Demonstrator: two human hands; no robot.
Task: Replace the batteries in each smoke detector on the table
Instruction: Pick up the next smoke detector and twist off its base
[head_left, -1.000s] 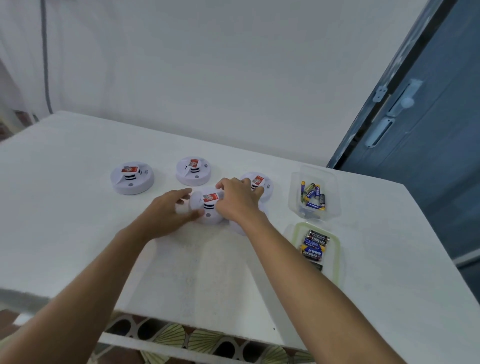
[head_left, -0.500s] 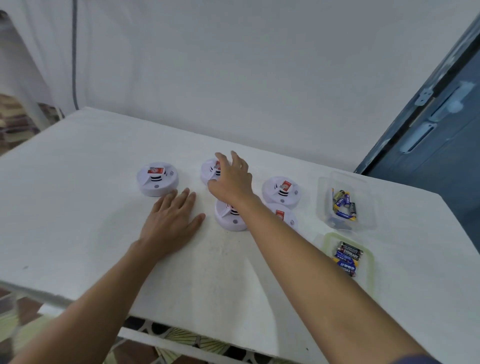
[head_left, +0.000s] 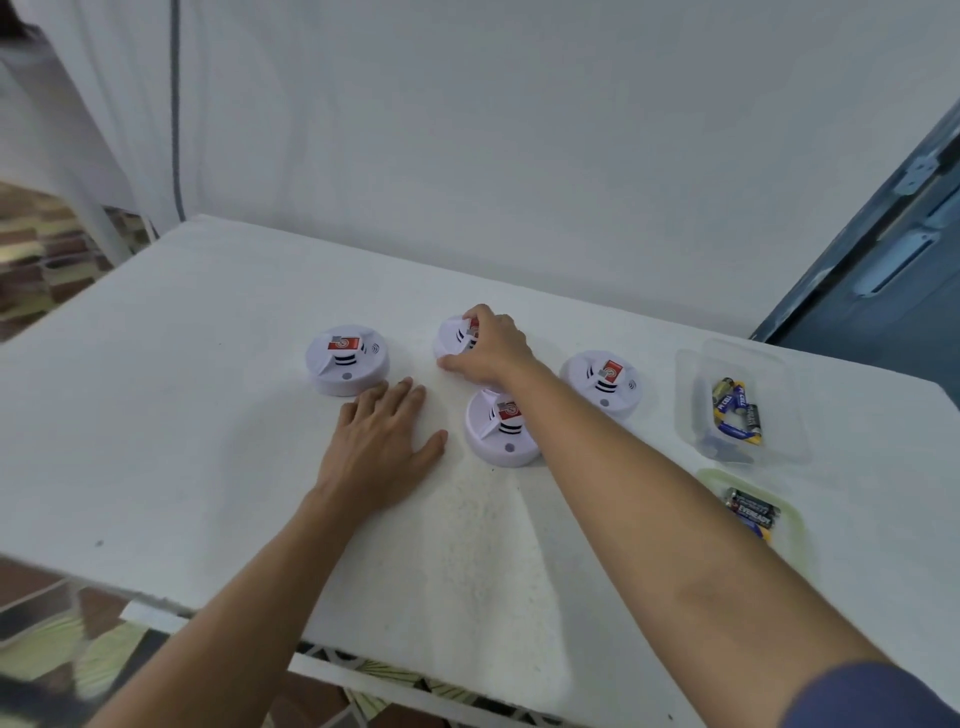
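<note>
The right grip (head_left: 491, 345) curls its fingers over the far smoke detector (head_left: 454, 338) at the back of the surface (head_left: 156, 415), the left grip (head_left: 382, 447) lies flat and holds nothing, and a careless lift could drag the forearm across the near detector (head_left: 501, 431) just beneath it

Smoke detectors (head_left: 347, 359) smooth white plastic; table (head_left: 156, 415) matt, grainy; battery tub (head_left: 779, 364) clear plastic.
</note>
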